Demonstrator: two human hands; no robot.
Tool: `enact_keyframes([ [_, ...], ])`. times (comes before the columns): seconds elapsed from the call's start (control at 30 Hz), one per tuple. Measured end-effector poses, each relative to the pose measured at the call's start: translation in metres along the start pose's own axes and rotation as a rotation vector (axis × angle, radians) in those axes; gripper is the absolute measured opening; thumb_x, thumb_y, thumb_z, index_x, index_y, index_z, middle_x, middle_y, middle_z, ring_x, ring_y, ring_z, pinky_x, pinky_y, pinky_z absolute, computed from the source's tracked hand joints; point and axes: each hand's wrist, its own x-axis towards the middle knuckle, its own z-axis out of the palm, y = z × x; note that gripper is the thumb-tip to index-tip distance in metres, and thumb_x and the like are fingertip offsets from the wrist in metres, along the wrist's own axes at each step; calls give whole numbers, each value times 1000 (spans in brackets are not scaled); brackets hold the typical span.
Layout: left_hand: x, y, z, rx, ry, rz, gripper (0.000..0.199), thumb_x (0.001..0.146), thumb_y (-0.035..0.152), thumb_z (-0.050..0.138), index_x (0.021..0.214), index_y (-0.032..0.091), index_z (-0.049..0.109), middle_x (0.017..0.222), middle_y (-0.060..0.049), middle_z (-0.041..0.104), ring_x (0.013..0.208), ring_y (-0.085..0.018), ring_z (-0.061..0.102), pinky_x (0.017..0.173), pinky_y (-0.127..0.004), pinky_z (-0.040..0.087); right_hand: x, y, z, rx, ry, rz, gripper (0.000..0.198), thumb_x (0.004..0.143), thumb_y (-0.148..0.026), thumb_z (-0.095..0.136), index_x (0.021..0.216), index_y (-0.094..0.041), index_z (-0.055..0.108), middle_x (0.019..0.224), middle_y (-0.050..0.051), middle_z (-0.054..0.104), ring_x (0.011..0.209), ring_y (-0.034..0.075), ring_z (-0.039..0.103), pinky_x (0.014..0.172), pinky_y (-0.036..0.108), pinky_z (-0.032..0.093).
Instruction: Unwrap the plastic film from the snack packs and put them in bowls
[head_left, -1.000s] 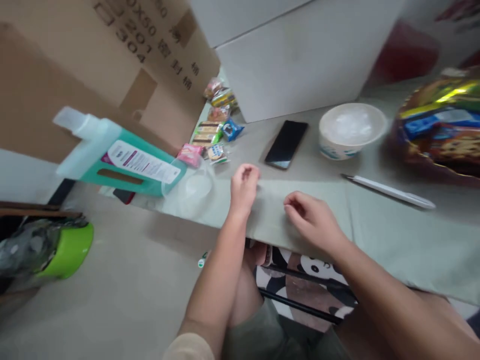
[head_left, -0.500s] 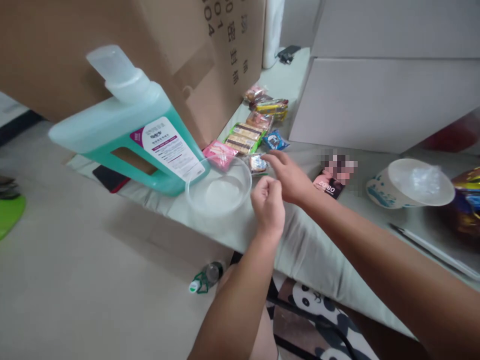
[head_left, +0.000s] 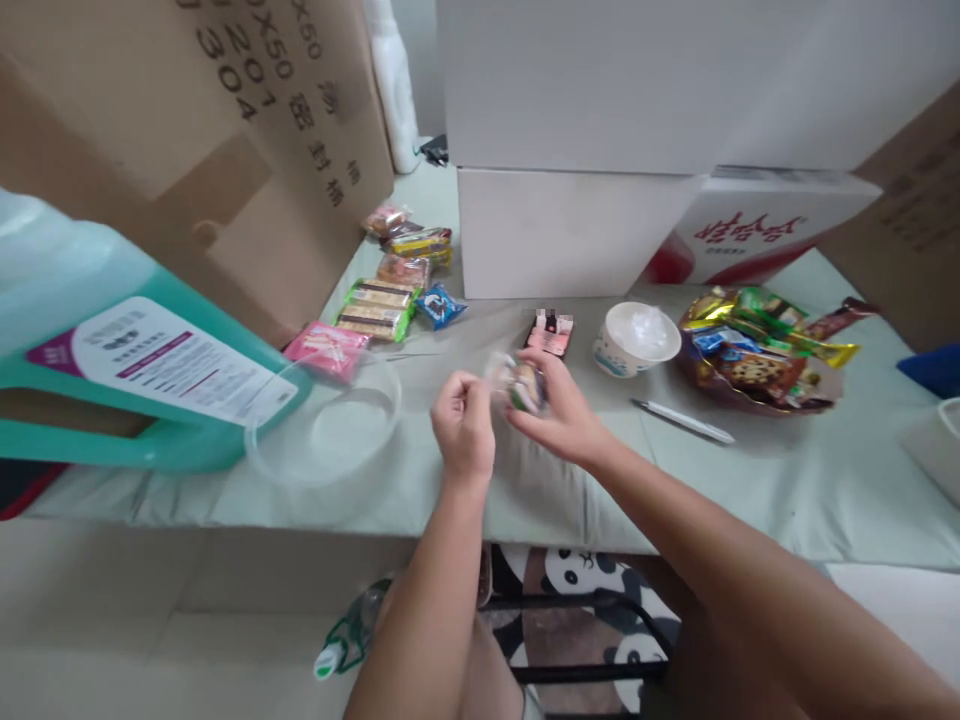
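- Pale cloth-covered surface (head_left: 750, 500); cardboard box (head_left: 187, 150) and white boxes (head_left: 577, 235) behind.
- Right hand (head_left: 561, 412) pinches a wrapped snack (head_left: 529, 385) above it; left hand (head_left: 463, 422) curls beside, grip unclear.
- Detergent jug (head_left: 172, 350) and clear plastic bowl (head_left: 341, 425) crowd the left.

I record a worktop (head_left: 825, 480) under pale green cloth (head_left: 555, 505), creased along my edge. Pale floor tiles (head_left: 97, 590), joints visible, lie below left. Stacked white boxes (head_left: 570, 130) stand ahead of me; a large cardboard box (head_left: 187, 130) stands left, a strip of pale wall (head_left: 424, 60) between. Light is soft and diffuse.
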Motion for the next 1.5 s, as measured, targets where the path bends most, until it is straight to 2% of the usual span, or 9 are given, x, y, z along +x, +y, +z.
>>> enact_keyframes([
  [0.13,-24,-5,26,112,-445,-187,19,76,31,74,87,22,62,89,-2,64,82,-16,60,72,-27,47,-75,43,-31,484,124,359,65,79,-51,65,134,-26,41,125,12,63,102,26,66,92,45,55],
  [0.2,-38,-11,42,83,-615,-315,39,74,34,79,108,23,62,110,-6,66,98,-20,64,84,-31,51,-93,60,-36,666,221,408,66,79,-57,61,133,-25,41,127,14,63,106,29,67,94,47,55],
  [0.3,-52,-21,62,-30,-740,-486,62,75,42,83,127,26,53,110,-5,66,96,-20,65,87,-33,53,-105,71,-44,652,262,376,65,82,-56,63,135,-24,43,134,15,61,118,30,65,101,47,53],
  [0.47,-50,-30,81,-103,-743,-597,71,62,50,92,120,28,56,105,-3,65,87,-17,65,76,-28,53,-114,73,-81,346,148,264,64,87,-51,66,142,-24,45,140,14,60,123,29,63,105,46,51],
  [0.67,-41,-46,91,120,-566,-304,52,68,41,86,111,26,62,105,-2,59,84,-14,62,78,-27,55,-117,97,-129,-269,401,229,30,90,-37,56,114,-20,64,114,15,70,108,31,65,96,47,51],
  [0.9,-37,-57,92,361,-510,-106,44,77,38,75,118,25,66,122,-9,59,100,-20,65,81,-30,57,-124,123,-139,-695,230,364,38,92,-32,50,119,-13,67,131,21,66,110,38,61,93,53,48],
  [1.1,-36,-55,90,443,-526,-89,50,77,33,73,125,26,63,129,-10,63,107,-22,65,85,-31,57,-133,111,-142,-619,221,379,26,92,-38,47,94,-19,65,99,17,71,91,32,64,80,45,48],
  [1.23,-37,-53,90,426,-568,-81,57,75,29,74,130,24,58,132,-11,62,108,-23,65,85,-33,56,-136,89,-139,-201,228,518,27,94,-45,44,88,-24,59,63,2,60,56,20,55,56,32,40],
  [1.5,-35,-57,92,463,-604,86,48,73,29,77,119,21,62,116,-8,69,98,-21,66,84,-34,56,-112,67,-115,18,102,380,37,95,-44,42,70,-22,56,56,-1,53,51,14,47,55,27,36],
])
